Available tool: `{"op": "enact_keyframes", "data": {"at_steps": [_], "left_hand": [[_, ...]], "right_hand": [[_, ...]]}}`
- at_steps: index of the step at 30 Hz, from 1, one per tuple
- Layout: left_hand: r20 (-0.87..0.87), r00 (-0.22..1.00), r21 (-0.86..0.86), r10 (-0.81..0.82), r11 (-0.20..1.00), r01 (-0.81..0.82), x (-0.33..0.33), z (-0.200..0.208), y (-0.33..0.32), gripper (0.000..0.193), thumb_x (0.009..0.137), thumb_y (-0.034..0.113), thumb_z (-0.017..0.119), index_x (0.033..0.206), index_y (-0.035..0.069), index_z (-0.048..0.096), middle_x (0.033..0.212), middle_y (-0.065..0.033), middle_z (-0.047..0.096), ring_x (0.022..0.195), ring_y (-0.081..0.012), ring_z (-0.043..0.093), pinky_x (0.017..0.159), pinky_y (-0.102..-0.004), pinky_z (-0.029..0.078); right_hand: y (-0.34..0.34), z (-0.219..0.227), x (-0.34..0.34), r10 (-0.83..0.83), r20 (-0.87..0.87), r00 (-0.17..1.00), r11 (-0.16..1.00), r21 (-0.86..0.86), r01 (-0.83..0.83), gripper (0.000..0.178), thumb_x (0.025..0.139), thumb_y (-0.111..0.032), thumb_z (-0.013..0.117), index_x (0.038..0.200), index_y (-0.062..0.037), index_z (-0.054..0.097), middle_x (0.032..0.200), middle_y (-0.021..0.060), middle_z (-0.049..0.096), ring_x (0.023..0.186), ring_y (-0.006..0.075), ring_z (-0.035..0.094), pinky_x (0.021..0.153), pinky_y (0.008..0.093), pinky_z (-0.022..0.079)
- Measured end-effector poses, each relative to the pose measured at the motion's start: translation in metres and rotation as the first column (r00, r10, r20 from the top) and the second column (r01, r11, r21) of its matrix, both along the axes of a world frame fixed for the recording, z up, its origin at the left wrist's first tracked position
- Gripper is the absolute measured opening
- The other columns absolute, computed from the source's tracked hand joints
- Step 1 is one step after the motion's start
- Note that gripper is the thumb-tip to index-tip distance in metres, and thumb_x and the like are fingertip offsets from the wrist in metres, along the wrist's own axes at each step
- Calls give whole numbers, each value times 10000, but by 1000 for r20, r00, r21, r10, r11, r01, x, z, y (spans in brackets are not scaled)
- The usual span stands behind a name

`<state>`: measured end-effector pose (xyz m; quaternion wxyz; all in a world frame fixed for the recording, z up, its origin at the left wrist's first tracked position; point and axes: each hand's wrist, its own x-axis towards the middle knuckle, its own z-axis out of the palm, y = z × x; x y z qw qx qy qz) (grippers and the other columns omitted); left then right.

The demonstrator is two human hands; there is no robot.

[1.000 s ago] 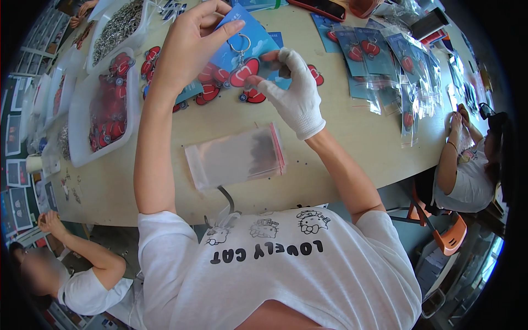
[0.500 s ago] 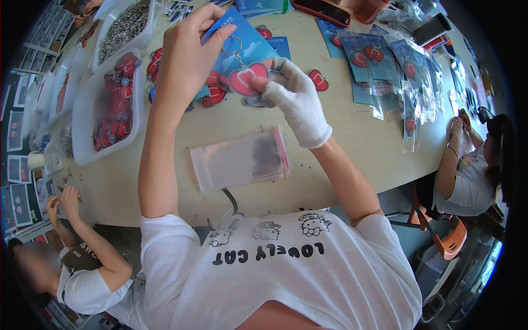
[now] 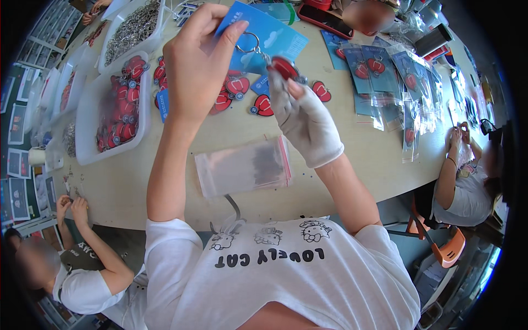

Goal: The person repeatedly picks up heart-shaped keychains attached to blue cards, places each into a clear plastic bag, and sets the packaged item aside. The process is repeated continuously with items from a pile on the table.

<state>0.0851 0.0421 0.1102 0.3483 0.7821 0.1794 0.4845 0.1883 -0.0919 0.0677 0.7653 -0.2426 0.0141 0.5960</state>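
My bare left hand (image 3: 203,58) pinches a blue printed card (image 3: 280,41) by its left side, thumb on the front. A metal key ring with a short chain (image 3: 250,44) hangs in front of the card. From the chain comes a red apple-shaped keychain charm (image 3: 284,68), now turned nearly edge-on. My right hand (image 3: 305,118), in a white glove with bare fingertips showing, holds this charm between thumb and fingers. Below the hands lies a stack of clear resealable bags (image 3: 242,168). More red keychains (image 3: 236,87) lie loose behind my hands.
At left stand a white bin of red keychains (image 3: 146,104) and a bin of metal key rings (image 3: 132,33). Bagged cards with keychains (image 3: 379,66) pile up at right. A phone (image 3: 325,21) lies at the back. Co-workers sit at left (image 3: 93,269) and right (image 3: 467,187).
The charm has turned from facing me to nearly edge-on. My right hand has tilted more upright, and the card has shifted slightly right.
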Motion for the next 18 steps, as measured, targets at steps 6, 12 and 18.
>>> {"op": "enact_keyframes", "data": {"at_steps": [6, 12, 18], "left_hand": [[-7, 997, 61, 71, 996, -71, 1, -4, -8, 138, 883, 53, 635, 966, -42, 576, 849, -50, 668, 763, -43, 574, 687, -180, 450], [57, 998, -72, 3, 997, 1, -1, 0, 0, 127, 885, 58, 635, 958, -32, 584, 851, -40, 668, 755, -34, 567, 675, -173, 447], [48, 999, -133, 2, 991, 5, -5, 6, 3, 129, 884, 76, 639, 954, -21, 590, 863, -34, 668, 760, -29, 566, 666, -170, 445]], "right_hand": [[5, -16, 8, -101, 563, 820, 986, -55, 159, 128, 923, -149, 552, 966, -32, 581, 693, -7, 555, 568, 43, 455, 488, 193, 320], [-8, -3, 9, -160, 812, 561, 984, 84, 157, 214, 882, -43, 532, 1082, 28, 556, 858, 42, 619, 681, 78, 543, 585, 215, 441], [-7, -2, 5, -232, 881, 412, 971, 182, 157, 334, 821, 50, 608, 1153, 12, 609, 1004, 74, 673, 784, 104, 645, 747, 229, 533]]}}
